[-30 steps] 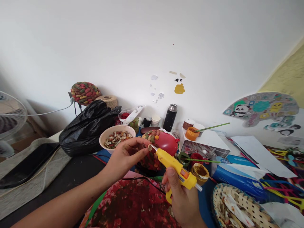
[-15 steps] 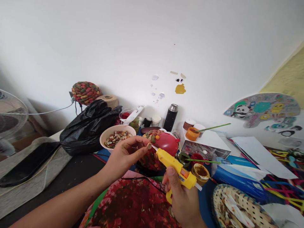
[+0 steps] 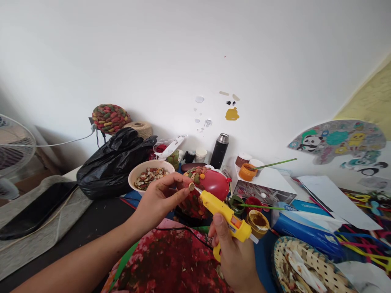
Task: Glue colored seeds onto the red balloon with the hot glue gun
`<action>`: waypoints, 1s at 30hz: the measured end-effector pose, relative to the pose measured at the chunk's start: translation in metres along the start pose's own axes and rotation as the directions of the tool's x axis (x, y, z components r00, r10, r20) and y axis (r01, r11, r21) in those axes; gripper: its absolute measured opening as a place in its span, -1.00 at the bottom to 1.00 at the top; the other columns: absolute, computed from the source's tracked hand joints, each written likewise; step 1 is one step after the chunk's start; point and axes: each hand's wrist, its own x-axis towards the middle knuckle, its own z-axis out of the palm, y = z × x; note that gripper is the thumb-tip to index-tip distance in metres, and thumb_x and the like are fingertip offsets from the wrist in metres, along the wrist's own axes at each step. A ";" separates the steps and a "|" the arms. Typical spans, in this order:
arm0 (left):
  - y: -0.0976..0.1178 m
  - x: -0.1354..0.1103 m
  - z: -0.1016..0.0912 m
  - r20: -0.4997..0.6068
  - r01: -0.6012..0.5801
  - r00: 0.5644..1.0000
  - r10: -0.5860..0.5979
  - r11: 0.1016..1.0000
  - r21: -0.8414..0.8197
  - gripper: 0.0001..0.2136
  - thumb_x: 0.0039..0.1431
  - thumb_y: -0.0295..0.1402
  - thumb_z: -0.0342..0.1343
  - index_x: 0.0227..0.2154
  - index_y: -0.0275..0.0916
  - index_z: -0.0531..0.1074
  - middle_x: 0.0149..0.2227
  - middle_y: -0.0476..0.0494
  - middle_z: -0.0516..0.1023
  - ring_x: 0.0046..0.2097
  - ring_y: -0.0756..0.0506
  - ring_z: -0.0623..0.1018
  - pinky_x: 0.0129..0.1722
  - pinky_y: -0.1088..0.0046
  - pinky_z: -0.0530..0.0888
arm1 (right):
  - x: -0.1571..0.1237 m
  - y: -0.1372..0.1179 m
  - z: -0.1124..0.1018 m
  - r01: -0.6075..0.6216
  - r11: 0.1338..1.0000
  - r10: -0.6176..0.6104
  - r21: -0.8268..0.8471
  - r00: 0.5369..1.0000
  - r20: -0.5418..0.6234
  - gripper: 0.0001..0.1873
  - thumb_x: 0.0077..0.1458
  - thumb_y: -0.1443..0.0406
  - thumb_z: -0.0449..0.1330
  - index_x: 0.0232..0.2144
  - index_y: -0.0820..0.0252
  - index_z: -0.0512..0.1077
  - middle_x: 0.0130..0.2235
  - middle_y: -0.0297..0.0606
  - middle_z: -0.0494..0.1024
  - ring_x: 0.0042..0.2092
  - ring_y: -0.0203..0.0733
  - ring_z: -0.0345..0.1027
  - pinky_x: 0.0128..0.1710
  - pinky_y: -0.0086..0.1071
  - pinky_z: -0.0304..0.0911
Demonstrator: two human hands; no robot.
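Observation:
My right hand [image 3: 233, 252] is wrapped round the handle of a yellow hot glue gun [image 3: 224, 213], its nozzle pointing up and left. Between the thumb and fingers of my left hand [image 3: 165, 197] is a small round pale-brown piece, perhaps a shell [image 3: 191, 186]. The nozzle tip is at or very near that piece; whether they touch I cannot tell. Just behind the hands sits a red balloon [image 3: 215, 183], partly covered with small red, green and orange pieces [image 3: 195, 205]. A pale bowl [image 3: 132, 175] of similar pieces stands behind my left hand.
Paint jars [image 3: 258, 224] crowd the right, one with a green stick across it. A woven basket [image 3: 276, 260] lies front right. At left are a black plastic bag [image 3: 113, 167], a phone [image 3: 36, 211] and a fan [image 3: 15, 146]. A black flask [image 3: 219, 151] stands by the wall.
Almost nothing differs. The glue gun and the small piece in my left hand have shifted very slightly to the left.

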 end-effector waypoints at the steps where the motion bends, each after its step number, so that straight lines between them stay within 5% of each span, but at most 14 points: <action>1: 0.000 0.000 0.000 0.000 0.005 1.000 -0.005 1.000 -0.001 -0.68 0.18 -0.08 0.51 -0.18 -0.22 0.73 -0.26 -0.15 0.70 -0.25 -0.10 0.62 -0.27 0.50 0.56 | -0.001 -0.001 0.001 -0.006 1.000 0.006 0.003 1.000 0.001 -0.23 0.34 -0.37 0.16 -0.59 0.07 0.42 -0.61 -0.38 0.35 -0.55 -0.22 0.24 -0.51 -0.33 0.21; 30: -0.002 0.000 0.000 -0.016 0.017 1.000 -0.017 0.999 -0.041 -0.65 0.16 -0.05 0.52 -0.18 -0.22 0.71 -0.34 -0.09 0.66 -0.36 -0.06 0.57 -0.37 0.51 0.52 | 0.000 0.001 0.002 0.012 1.000 -0.011 -0.026 1.000 0.025 -0.22 0.37 -0.36 0.13 -0.60 0.07 0.39 -0.61 -0.38 0.38 -0.55 -0.22 0.27 -0.51 -0.34 0.18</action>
